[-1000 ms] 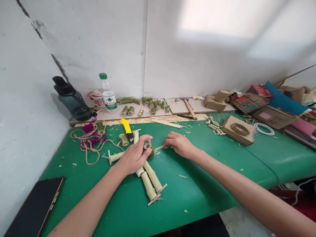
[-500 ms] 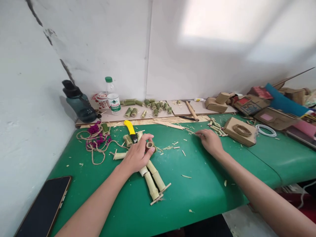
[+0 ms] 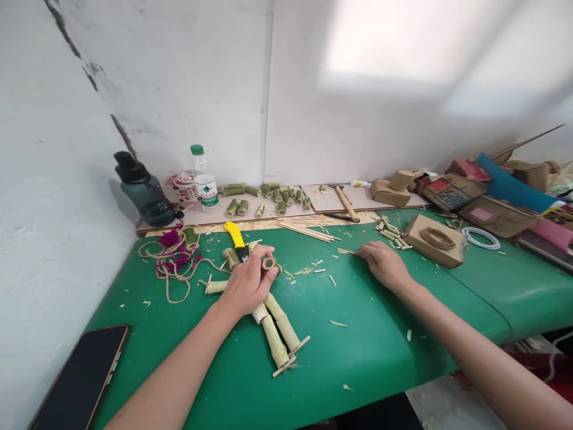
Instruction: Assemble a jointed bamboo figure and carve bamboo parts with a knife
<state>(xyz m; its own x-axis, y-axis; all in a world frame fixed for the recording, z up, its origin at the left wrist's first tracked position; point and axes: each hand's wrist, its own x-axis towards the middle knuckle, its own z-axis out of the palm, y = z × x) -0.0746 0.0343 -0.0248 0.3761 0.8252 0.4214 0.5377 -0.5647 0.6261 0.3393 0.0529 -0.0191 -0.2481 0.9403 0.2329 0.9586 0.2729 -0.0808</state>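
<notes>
My left hand (image 3: 250, 280) is closed round a short bamboo tube (image 3: 268, 264), its open end facing up between thumb and fingers. Under and below that hand lies a figure of jointed bamboo pieces (image 3: 274, 341), with thin sticks across its lower ends. My right hand (image 3: 380, 263) pinches a thin bamboo strip (image 3: 347, 251) over the green mat. Beyond my left hand a yellow-handled knife (image 3: 235, 235) rests beside another bamboo piece (image 3: 231, 258). Thin sticks (image 3: 308, 228) lie in a bundle near the mat's back edge.
Twine (image 3: 179, 280) and a phone (image 3: 80, 376) lie at left. Two bottles (image 3: 145, 194) (image 3: 206, 185), cut bamboo (image 3: 282, 194) and a hammer (image 3: 347, 204) are along the back. Cardboard pieces (image 3: 434, 239) and a white ring (image 3: 481, 237) lie at right.
My right hand has drawn slightly down and right from the stick bundle with a strip in its fingers. My left hand keeps hold of the tube.
</notes>
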